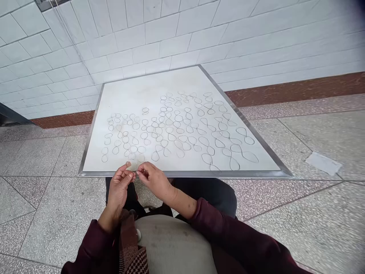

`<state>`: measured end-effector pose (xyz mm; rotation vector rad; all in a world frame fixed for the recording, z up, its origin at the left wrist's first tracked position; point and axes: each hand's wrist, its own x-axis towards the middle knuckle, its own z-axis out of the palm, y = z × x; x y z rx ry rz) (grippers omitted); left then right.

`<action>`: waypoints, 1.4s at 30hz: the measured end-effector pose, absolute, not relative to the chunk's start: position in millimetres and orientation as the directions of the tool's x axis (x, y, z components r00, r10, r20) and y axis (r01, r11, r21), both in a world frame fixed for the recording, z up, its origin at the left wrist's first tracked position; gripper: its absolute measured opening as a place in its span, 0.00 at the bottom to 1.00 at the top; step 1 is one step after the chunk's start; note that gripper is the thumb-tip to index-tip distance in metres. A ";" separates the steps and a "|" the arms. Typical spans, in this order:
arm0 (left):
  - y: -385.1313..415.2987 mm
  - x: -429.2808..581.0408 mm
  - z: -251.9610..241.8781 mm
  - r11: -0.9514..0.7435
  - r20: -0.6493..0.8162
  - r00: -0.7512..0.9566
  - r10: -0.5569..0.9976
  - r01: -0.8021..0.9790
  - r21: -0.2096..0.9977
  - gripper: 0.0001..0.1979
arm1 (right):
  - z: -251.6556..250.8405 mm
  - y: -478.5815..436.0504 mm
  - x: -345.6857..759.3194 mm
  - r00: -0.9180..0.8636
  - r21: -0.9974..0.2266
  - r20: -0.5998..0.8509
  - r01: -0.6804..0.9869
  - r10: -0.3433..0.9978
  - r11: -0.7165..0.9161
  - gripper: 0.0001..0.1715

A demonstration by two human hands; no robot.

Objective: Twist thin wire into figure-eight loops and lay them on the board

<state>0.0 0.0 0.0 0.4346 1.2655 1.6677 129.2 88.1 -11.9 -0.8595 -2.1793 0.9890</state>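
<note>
My left hand (118, 188) is at the near edge of a white board (134, 91), its thumb and forefinger pinched together. Beside it, my right hand (156, 180) also pinches, fingertips just to the right of the left ones. Between the two hands, a small pale piece (132, 165) shows against the board; what exactly the fingers grip is too fine to tell. Many thin, dark figure-eight loops (206, 141) are spread over the board, mostly in its middle and right. Whether they are loose thread or wire, or drawn lines, I cannot tell.
A grey metal frame (236, 110) edges the board. Behind it rises a white tiled wall (159, 34) with a red-brown base strip (299, 86). A white sheet (324, 163) lies on the speckled floor (310, 220) to the right. My knees are under the board's near edge.
</note>
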 end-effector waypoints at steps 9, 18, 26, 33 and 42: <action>1.8 20.6 10.8 -0.010 -0.254 -0.453 0.855 -0.503 0.864 0.20 | -2.9 85.7 152.7 -0.623 -0.990 0.031 0.086 0.782 0.108 0.10; -8.6 31.4 14.6 0.058 -0.265 -0.408 0.874 -0.452 0.890 0.20 | -0.9 82.2 161.3 -0.679 -0.926 -0.163 -0.146 0.716 -0.348 0.20; -17.6 30.7 9.6 0.047 -0.226 -0.394 0.891 -0.415 0.909 0.19 | 0.8 72.9 160.4 -0.687 -0.912 -0.176 -0.156 0.705 -0.380 0.18; -22.2 25.9 6.0 0.044 -0.182 -0.405 0.896 -0.326 0.944 0.19 | -0.6 68.5 160.9 -0.705 -0.944 -0.139 -0.117 0.695 -0.307 0.16; -27.0 16.6 9.1 0.114 -0.173 -0.351 0.920 -0.180 0.977 0.21 | -13.0 66.4 162.8 -0.734 -0.980 -0.078 -0.070 0.674 -0.189 0.17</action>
